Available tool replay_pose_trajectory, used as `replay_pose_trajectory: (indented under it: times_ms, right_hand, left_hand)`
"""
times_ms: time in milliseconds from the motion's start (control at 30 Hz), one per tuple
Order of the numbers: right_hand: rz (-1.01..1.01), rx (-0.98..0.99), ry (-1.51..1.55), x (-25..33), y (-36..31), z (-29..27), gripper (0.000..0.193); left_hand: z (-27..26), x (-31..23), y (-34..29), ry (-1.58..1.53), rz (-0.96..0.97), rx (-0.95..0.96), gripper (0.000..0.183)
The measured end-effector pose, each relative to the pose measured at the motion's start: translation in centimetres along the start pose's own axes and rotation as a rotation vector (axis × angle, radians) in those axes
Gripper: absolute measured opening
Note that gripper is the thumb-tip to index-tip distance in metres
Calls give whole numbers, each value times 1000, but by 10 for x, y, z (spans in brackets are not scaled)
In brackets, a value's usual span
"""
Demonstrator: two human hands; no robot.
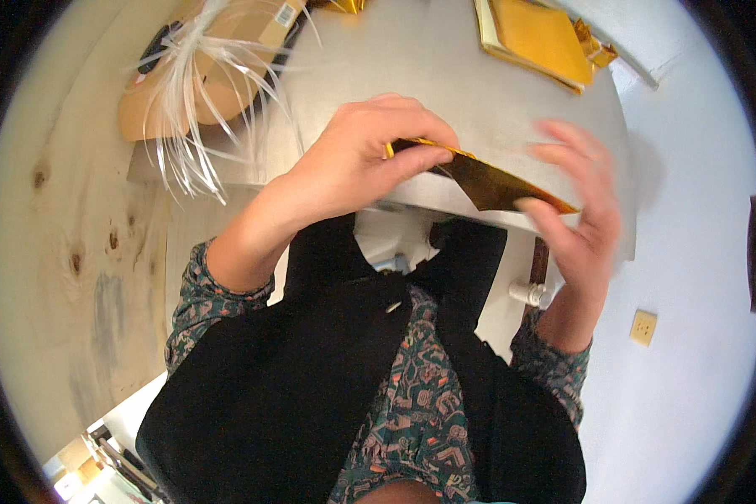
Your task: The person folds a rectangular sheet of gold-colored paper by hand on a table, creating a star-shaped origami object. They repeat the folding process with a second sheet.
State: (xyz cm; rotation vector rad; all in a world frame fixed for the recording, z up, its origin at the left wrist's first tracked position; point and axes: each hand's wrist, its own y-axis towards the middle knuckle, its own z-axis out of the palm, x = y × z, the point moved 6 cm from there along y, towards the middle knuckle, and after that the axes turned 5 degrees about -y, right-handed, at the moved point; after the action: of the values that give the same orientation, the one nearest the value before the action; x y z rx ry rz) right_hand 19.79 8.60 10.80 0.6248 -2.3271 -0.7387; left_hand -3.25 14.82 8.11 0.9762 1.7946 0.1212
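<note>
Left hand [365, 155]: thumb and fingers pinch the left end of the gold sheet [500, 186].
Right hand [586, 206]: fingers spread and blurred, thumb at the sheet's right end; pressing or merely touching, I cannot tell.
Gold sheet: between both hands, above the near edge of the table [378, 63], its long axis sloping toward the person's right; the left hand has the surer hold.
Far side: gold stack [539, 40] right, clear strips [191, 52] over a cardboard box [252, 32] left.
Hidden: the sheet's far face; another gold piece [342, 4] is cut off at the top.
</note>
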Motion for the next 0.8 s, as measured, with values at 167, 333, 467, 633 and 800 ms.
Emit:
replay_pose_trajectory:
  times_ms: [167, 333, 467, 633, 800]
  right_hand:
    - [233, -348, 547, -23, -28, -11, 73]
    - [300, 9, 569, -9, -44, 48, 64]
    - [81, -45, 547, 7, -37, 51, 41]
    - [90, -120, 445, 18, -32, 49, 31]
    - [-21, -157, 243, 21, -24, 42, 32]
  left_hand:
    - [-21, -1, 6, -113, 166, -257, 12]
    - [0, -4, 0, 27, 260, -147, 17]
    - [1, -4, -5, -9, 354, -216, 24]
    - [0, -7, -7, 96, 396, -209, 30]
    - [4, 11, -27, -381, -46, -482, 19]
